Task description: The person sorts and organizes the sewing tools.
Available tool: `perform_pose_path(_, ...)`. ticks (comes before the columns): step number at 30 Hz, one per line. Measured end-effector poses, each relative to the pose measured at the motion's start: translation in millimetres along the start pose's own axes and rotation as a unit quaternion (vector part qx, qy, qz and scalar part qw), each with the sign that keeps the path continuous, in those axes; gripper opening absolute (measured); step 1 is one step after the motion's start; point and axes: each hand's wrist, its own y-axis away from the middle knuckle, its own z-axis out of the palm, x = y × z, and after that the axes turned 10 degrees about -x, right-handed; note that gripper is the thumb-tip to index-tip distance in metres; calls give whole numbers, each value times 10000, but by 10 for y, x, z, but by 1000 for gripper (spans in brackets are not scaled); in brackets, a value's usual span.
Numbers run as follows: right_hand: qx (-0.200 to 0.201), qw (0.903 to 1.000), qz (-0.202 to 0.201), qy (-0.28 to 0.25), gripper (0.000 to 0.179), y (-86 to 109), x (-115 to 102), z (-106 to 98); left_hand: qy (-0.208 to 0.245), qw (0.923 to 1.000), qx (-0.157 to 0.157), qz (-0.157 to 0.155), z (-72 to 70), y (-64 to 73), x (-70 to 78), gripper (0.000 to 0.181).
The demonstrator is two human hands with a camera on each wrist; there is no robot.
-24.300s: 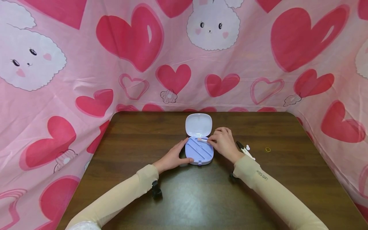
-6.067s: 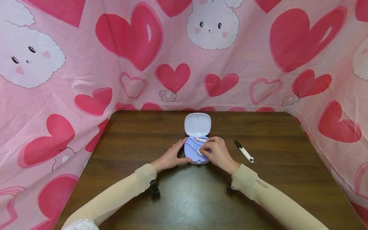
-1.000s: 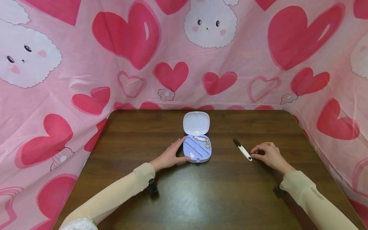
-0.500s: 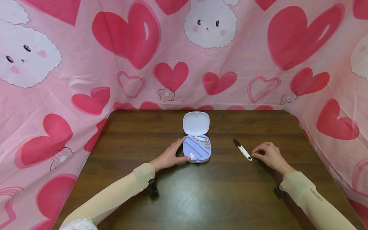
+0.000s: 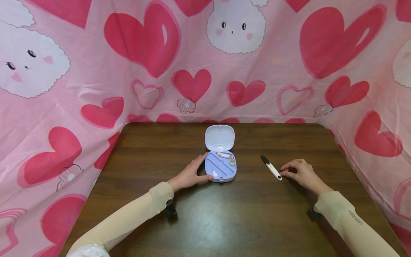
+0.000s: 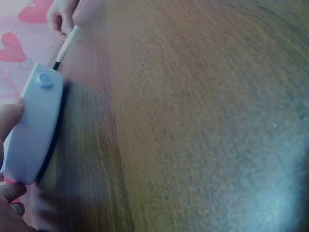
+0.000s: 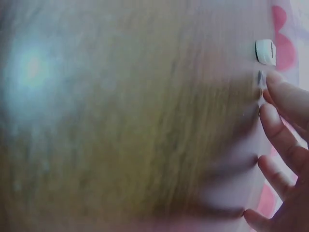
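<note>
In the head view, a lavender case (image 5: 220, 167) lies with its white lid (image 5: 219, 137) up. My left hand (image 5: 190, 174) holds the case at its left side, thumb at the front corner. Inside lie a small pinkish-white stick (image 5: 224, 155), a yellowish ring (image 5: 232, 163) and a small white lobed piece (image 5: 214, 174). My right hand (image 5: 302, 174) rests on the table beside the white end of a slim black-tipped tool (image 5: 272, 169), fingers relaxed. The fingertips are close to the tool; contact is unclear. The left wrist view shows the front latch (image 6: 44, 80) and that tool (image 6: 67, 46).
Dark wooden table (image 5: 199, 217) under everything. A pink cloth (image 5: 273, 60) with hearts and rabbit faces hangs behind and at both sides. A black strap device (image 5: 171, 210) sits at the left wrist.
Over the last second, little has moved. Earlier, the right hand worked inside the case; it has since moved right to the tool. The ring and white piece have gone from the table into the case.
</note>
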Motion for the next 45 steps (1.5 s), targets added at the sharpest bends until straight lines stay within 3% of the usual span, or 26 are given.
perform_pose_path(7,24,9997,-234,84,15,-20,15,16,29,10000,30,44,-3,-3,-9,99)
perform_pose_path(21,100,9998,-30,157,12,-33,-17,18,27,10000,32,25,-5,-4,-7,98)
perform_pose_path(35,284,9986,-270,348,14,-38,-6,26,24,10000,19,67,-8,-30,-48,99)
perform_pose_path(45,119,9983,-150,554,9,-43,-18,-11,2,10000,37,52,-5,-26,-44,98)
